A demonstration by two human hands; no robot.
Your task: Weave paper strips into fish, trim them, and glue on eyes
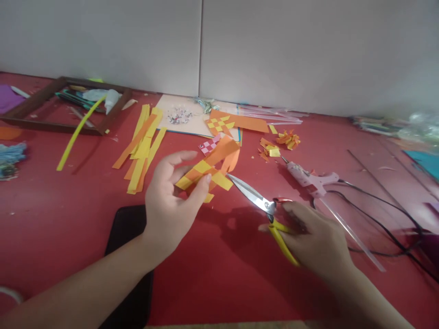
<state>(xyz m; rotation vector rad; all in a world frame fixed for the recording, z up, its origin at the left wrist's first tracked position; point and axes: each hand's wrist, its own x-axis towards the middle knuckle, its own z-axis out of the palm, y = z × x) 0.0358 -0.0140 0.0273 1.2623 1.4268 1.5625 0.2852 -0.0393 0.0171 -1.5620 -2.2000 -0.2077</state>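
My left hand [171, 201] pinches a piece woven from orange and yellow paper strips [206, 173], with loose ends curling off it at the upper right. In my right hand [315, 233] is a pair of scissors [254, 194] with yellow and red handles. The blades look closed, their tip beside the right end of the woven paper; whether they touch I cannot tell. Behind the woven piece lies a small pink checkered paper fish [208, 145]. Yellow and orange paper strips [146, 146] lie in a pile to the left.
A pink glue gun [310, 179] with a clear stick and black cable lies at right. Paper scraps [288, 140] are near its nozzle. A black phone-like slab [128, 228] sits under my left arm. At back left is a brown frame [51, 125] around pens and a bottle.
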